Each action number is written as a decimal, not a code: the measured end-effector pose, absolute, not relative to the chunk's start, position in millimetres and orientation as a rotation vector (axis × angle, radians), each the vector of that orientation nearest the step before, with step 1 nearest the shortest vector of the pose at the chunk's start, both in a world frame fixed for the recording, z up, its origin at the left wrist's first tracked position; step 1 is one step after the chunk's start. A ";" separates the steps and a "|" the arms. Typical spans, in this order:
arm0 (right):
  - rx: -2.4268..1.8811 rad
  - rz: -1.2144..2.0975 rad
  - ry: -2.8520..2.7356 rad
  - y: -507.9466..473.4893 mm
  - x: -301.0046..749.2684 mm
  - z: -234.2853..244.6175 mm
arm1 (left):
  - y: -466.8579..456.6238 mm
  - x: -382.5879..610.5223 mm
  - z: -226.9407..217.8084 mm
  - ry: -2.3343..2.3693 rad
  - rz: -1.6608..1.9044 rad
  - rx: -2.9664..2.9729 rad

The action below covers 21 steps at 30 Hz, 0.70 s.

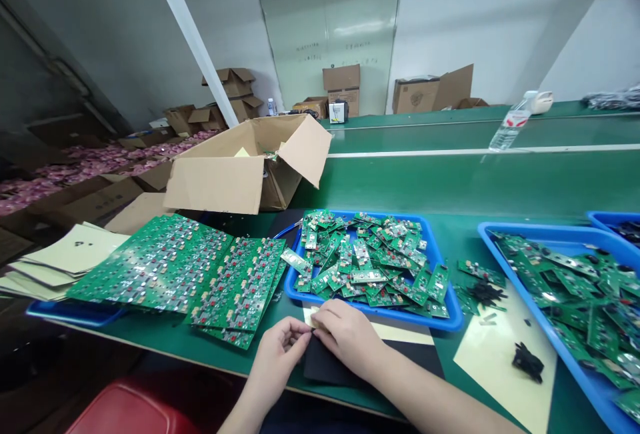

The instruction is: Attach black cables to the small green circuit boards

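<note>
My left hand [281, 352] and my right hand [347, 335] meet fingertip to fingertip at the table's front edge, over a black pad [327, 364]. Both are closed in a pinch; whatever lies between the fingers is too small and hidden to make out. Just beyond them a blue tray [453, 311] holds a heap of small green circuit boards [360, 257]. To the left lie large green circuit board panels [165, 264], overlapping one another. A pale yellow sheet [405, 334] lies partly under the pad and beside the blue tray.
An open cardboard box [215, 181] stands behind the panels. Yellow sheets [75, 251] are stacked at far left. On the right, another blue tray [555, 327] holds boards, near black parts [527, 362] on paper. A water bottle [513, 124] stands farther back; a red stool [130, 411] is below.
</note>
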State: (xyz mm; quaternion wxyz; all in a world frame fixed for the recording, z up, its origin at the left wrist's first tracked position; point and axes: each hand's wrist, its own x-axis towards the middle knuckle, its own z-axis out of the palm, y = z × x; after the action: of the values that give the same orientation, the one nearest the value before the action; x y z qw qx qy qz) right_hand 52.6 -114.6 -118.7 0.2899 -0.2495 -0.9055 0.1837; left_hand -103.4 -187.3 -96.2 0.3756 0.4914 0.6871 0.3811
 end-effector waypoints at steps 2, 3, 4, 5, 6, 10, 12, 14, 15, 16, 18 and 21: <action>-0.650 0.484 -2.437 -116.0 51.3 -119.3 | -187.1 -101.7 -97.5 1.745 1.004 1.241; -0.652 0.477 -2.446 -116.7 50.5 -119.8 | -186.8 -100.5 -97.4 1.739 1.018 1.237; -0.662 0.467 -2.452 -117.5 49.7 -120.5 | -186.6 -99.4 -96.9 1.735 1.031 1.236; -0.676 0.455 -2.457 -118.2 48.8 -121.3 | -186.6 -98.4 -96.0 1.730 1.040 1.235; -0.694 0.442 -2.461 -118.8 48.1 -122.2 | -186.7 -97.6 -95.2 1.724 1.047 1.238; -0.741 0.392 -2.474 -119.3 47.4 -124.9 | -188.6 -97.6 -95.3 1.707 1.112 1.282; -0.735 0.373 -2.476 -118.2 48.4 -125.5 | -189.5 -98.3 -97.5 1.708 1.148 1.276; -0.720 0.354 -2.477 -116.8 49.3 -125.9 | -189.8 -98.2 -98.6 1.717 1.164 1.238; -0.715 0.344 -2.476 -116.2 49.4 -126.2 | -189.7 -97.7 -98.4 1.724 1.178 1.214; -0.710 0.334 -2.475 -115.7 49.2 -126.5 | -189.5 -97.0 -97.7 1.731 1.199 1.189; -0.698 0.312 -2.475 -115.4 48.0 -127.4 | -188.7 -95.7 -95.7 1.730 1.229 1.148; -0.663 0.291 -2.486 -116.2 45.0 -128.5 | -187.4 -94.4 -95.2 1.699 1.206 1.105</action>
State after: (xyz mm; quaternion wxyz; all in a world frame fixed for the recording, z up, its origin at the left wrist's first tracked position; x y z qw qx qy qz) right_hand 45.0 -116.2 -128.5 0.2727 -0.2465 -0.9237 0.1080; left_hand -94.4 -187.4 -95.2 0.3817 0.4330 0.6660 0.4726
